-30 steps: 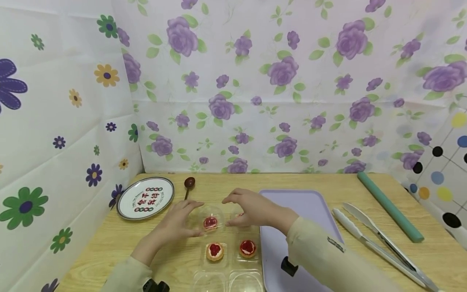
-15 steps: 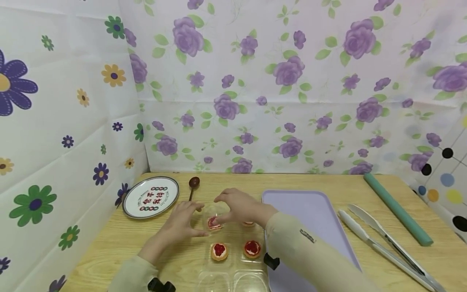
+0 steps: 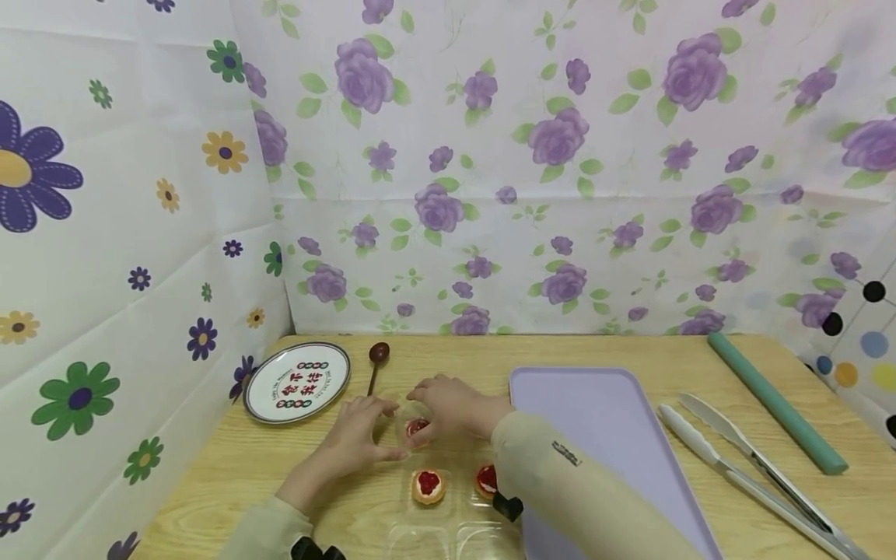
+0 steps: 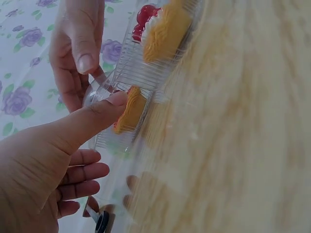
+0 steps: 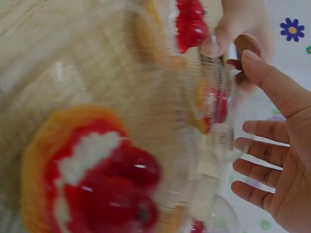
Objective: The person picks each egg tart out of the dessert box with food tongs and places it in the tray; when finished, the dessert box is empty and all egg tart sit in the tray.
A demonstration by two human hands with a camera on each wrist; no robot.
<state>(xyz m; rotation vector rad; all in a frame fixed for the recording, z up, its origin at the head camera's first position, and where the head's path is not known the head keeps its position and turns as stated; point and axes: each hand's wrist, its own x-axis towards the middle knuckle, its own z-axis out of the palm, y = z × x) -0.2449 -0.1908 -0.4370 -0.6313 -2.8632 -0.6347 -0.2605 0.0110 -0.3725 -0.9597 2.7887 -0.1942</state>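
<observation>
Leftward goes my right hand (image 3: 451, 406) since a second ago, from beside the far-left tart to right over its edge, while my left hand (image 3: 357, 432) stays at the other side. That tart (image 3: 418, 432) sits in the far-left compartment of a clear plastic container (image 3: 420, 540) on the table (image 3: 462, 354), with a clear domed lid (image 3: 414, 412) around it. Both my hands are held wide, thumbs apart from the fingers, one on each side of the dome; I cannot tell whether my fingertips touch the plastic. Nearer to me are another tart (image 3: 428, 487) and, partly behind my right sleeve (image 3: 560, 459), a third tart (image 3: 486, 479). My right forearm crosses above a lilac tray (image 3: 581, 420) just beside the container. Beyond my left hand lie a dark spoon (image 3: 379, 354) and a printed plate (image 3: 297, 383); off to the right are tongs (image 3: 752, 470) and a green stick (image 3: 777, 404).
</observation>
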